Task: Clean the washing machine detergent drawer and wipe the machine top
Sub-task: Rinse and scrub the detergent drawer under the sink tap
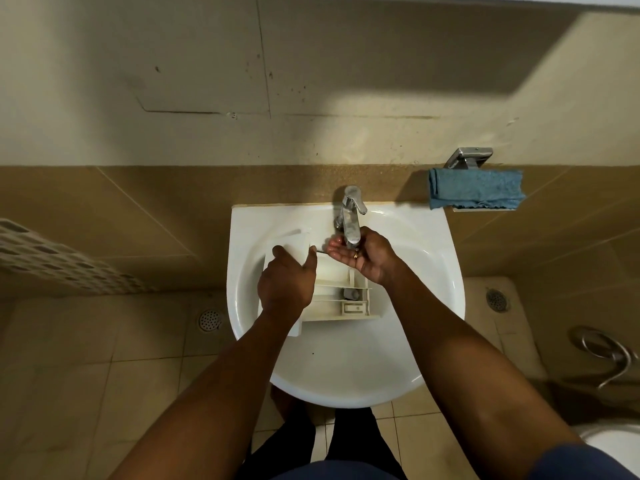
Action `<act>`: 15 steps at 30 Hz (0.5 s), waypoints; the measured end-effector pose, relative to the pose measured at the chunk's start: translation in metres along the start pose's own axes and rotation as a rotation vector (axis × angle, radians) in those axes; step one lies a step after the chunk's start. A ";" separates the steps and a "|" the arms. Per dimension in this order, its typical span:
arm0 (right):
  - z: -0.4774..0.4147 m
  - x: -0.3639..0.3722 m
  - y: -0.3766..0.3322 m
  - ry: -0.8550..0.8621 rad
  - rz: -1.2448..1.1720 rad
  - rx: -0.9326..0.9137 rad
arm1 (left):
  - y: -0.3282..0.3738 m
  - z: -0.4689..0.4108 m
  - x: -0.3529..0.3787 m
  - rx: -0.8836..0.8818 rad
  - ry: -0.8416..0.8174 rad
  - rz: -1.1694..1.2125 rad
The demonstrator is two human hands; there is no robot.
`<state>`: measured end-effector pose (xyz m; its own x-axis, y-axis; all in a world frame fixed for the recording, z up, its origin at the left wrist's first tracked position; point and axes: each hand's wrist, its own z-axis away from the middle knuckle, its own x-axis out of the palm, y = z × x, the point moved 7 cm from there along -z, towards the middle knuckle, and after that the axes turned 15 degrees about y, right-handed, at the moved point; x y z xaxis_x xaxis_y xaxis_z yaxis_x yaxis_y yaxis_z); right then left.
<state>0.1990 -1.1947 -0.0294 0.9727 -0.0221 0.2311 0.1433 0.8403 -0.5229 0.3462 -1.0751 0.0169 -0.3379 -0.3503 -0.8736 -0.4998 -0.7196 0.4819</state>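
Observation:
The white detergent drawer [341,296] lies in the white sink [346,368], its compartments facing up and its front panel at the left. My left hand [287,282] grips the drawer's left side, thumb and fingers curled over the panel. Just under the spout of the chrome tap [350,220], my right hand [360,252] is cupped palm up above the drawer's far end and holds nothing. A blue cloth [476,192] hangs over a small shelf on the wall to the right of the sink.
A chrome bracket [469,157] sits on the wall above the cloth. A perforated basket [52,258] is at the left. Floor drains [209,320] [497,299] flank the sink. A metal hose [613,358] and a toilet rim [609,441] are at lower right.

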 end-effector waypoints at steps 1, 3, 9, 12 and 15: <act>0.002 -0.005 -0.001 0.016 0.066 -0.011 | 0.002 0.001 -0.002 0.014 0.017 -0.018; -0.001 -0.018 -0.001 0.050 0.240 -0.053 | 0.006 0.002 -0.004 0.042 0.044 -0.055; -0.015 -0.025 0.021 0.099 0.736 -0.214 | 0.008 0.003 -0.005 0.036 0.053 -0.070; -0.016 -0.014 0.023 0.059 0.936 -0.280 | 0.001 0.001 0.000 -0.004 0.009 0.002; -0.010 -0.020 0.010 0.050 1.053 -0.298 | -0.001 0.000 0.000 -0.022 -0.003 0.018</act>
<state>0.1825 -1.1915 -0.0472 0.6389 0.6030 -0.4776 -0.7322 0.2865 -0.6178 0.3462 -1.0748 0.0163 -0.3486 -0.3615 -0.8647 -0.4763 -0.7263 0.4956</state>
